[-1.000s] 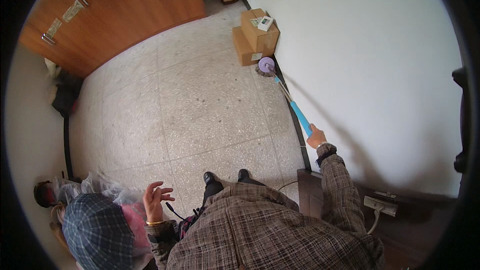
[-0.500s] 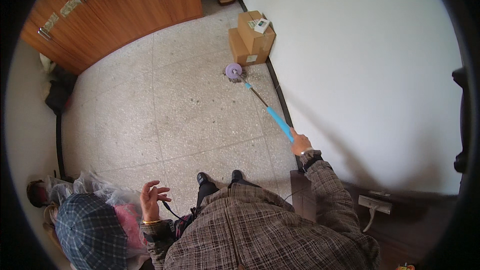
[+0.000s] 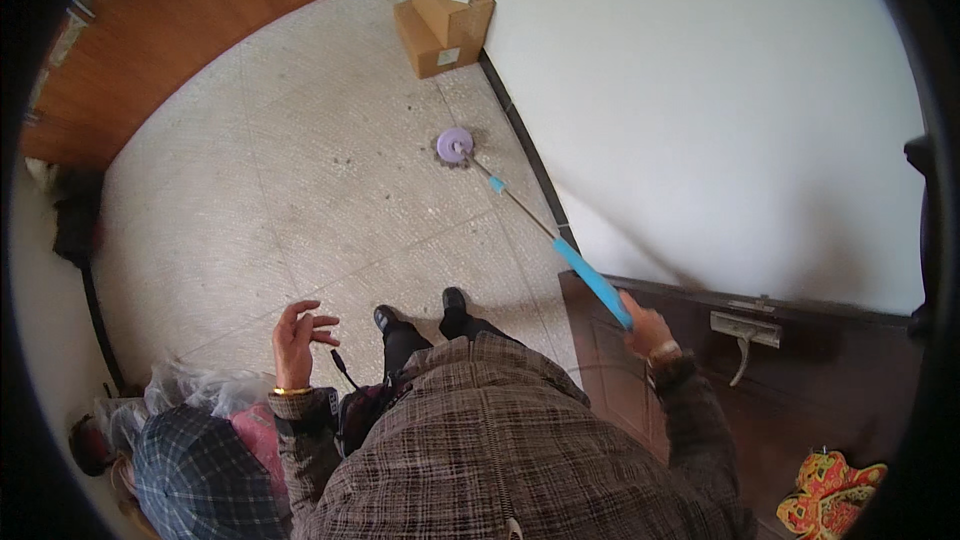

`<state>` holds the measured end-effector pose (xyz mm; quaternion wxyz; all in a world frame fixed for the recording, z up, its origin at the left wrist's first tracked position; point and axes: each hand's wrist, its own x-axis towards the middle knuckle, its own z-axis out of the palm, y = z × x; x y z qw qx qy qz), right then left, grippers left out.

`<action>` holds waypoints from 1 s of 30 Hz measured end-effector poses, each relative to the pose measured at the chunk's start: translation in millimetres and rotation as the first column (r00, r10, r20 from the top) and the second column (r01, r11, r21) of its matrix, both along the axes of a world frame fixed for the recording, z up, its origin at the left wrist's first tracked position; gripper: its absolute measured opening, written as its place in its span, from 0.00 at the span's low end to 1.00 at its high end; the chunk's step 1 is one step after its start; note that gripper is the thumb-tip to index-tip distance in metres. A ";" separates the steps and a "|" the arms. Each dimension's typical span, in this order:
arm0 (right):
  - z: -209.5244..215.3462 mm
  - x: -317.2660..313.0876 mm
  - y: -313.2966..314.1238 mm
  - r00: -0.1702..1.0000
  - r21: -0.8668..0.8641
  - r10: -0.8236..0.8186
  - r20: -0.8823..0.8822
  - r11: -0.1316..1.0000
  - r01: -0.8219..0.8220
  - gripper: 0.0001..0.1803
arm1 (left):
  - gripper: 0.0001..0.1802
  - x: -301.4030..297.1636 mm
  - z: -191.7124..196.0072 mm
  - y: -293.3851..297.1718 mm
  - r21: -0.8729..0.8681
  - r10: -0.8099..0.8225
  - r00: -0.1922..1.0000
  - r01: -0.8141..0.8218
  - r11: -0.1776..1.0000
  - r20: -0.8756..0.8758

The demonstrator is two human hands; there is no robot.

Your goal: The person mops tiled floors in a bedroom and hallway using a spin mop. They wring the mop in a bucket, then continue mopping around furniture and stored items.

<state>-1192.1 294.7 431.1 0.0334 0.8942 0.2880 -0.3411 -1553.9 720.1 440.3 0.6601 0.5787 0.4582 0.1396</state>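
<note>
My right hand (image 3: 648, 327) is closed round the top end of the blue handle of a spin mop (image 3: 592, 278). The mop's thin metal pole slants away to the far left, down to a round lilac mop head (image 3: 455, 146). That head lies on the speckled floor (image 3: 330, 210), with dark fringe showing round its edge. My left hand (image 3: 297, 340) is raised at my left side, fingers apart and holding nothing. A black cord end (image 3: 341, 364) hangs beside it.
Two stacked cardboard boxes (image 3: 450, 15) stand against the white wall, beyond the mop head. A wooden cabinet (image 3: 200, 20) is at far left. A checked umbrella (image 3: 205, 475) and plastic-wrapped things are at near left. A brown door (image 3: 690, 360) with a handle (image 3: 745, 332) is at right.
The view has shifted forward and turned; boxes and cabinet now sit higher and further left. My right hand still grips the mop, now nearer the door. More of the door shows.
</note>
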 end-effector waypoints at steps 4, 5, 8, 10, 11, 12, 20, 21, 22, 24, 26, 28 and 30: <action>66.8 -74.0 -93.7 0.992 0.028 -0.083 -0.093 0.996 0.086 0.43 | 0.13 12.3 -2.2 1.3 -0.026 -0.118 0.993 0.118 0.993 0.005; 82.5 -92.5 -114.5 0.982 -0.078 -0.147 -0.115 0.987 0.139 0.43 | 0.13 14.4 -3.7 1.4 0.003 -0.161 0.987 0.161 0.987 0.029; 96.0 -143.6 -160.6 0.999 0.035 0.034 -0.009 0.999 -0.034 0.40 | 0.13 16.4 -7.1 2.0 -0.036 -0.161 0.987 0.161 0.986 0.002; 65.5 -176.2 -176.7 0.992 -0.081 -0.111 -0.056 0.991 0.107 0.38 | 0.13 15.0 -9.7 2.6 -0.021 -0.158 0.987 0.159 0.987 0.037; 55.3 -179.3 -184.4 0.976 -0.182 -0.205 -0.077 0.965 0.189 0.37 | 0.13 13.8 -10.5 2.6 -0.045 -0.118 0.993 0.118 0.992 0.010; 48.2 -176.2 -192.2 0.971 0.045 -0.189 -0.147 0.979 0.198 0.39 | 0.13 9.9 -11.0 3.0 -0.046 -0.090 0.996 0.091 0.995 0.007; 33.1 -164.5 -189.1 0.998 0.078 -0.051 0.039 0.996 0.048 0.42 | 0.13 -24.0 -30.1 -0.6 -0.031 0.156 0.987 -0.157 0.987 -0.036; 34.0 -163.1 -184.7 0.998 0.072 -0.056 0.033 0.996 0.053 0.42 | 0.12 -26.9 -34.6 -2.3 -0.022 0.179 0.983 -0.180 0.983 -0.041; 35.6 -163.2 -180.5 0.997 0.057 -0.077 0.013 0.995 0.076 0.42 | 0.13 -29.8 -38.1 -2.1 -0.027 0.158 0.987 -0.159 0.987 -0.043; 37.1 -163.9 -173.2 0.989 0.028 -0.140 -0.056 0.990 0.141 0.42 | 0.13 -32.9 -42.8 -3.9 -0.073 0.175 0.985 -0.175 0.982 -0.009; 36.8 -165.3 -167.0 0.977 0.005 -0.188 -0.103 0.982 0.190 0.42 | 0.13 -33.5 -43.4 -4.1 -0.060 0.176 0.984 -0.177 0.982 -0.022; 35.2 -167.9 -162.2 0.968 -0.003 -0.214 -0.128 0.976 0.216 0.42 | 0.13 -32.0 -41.0 -3.2 -0.059 0.163 0.985 -0.166 0.984 -0.052; 32.5 -171.2 -158.0 0.960 0.002 -0.233 -0.154 0.972 0.236 0.42 | 0.13 -29.5 -36.4 -3.2 -0.053 0.144 0.987 -0.148 0.988 -0.074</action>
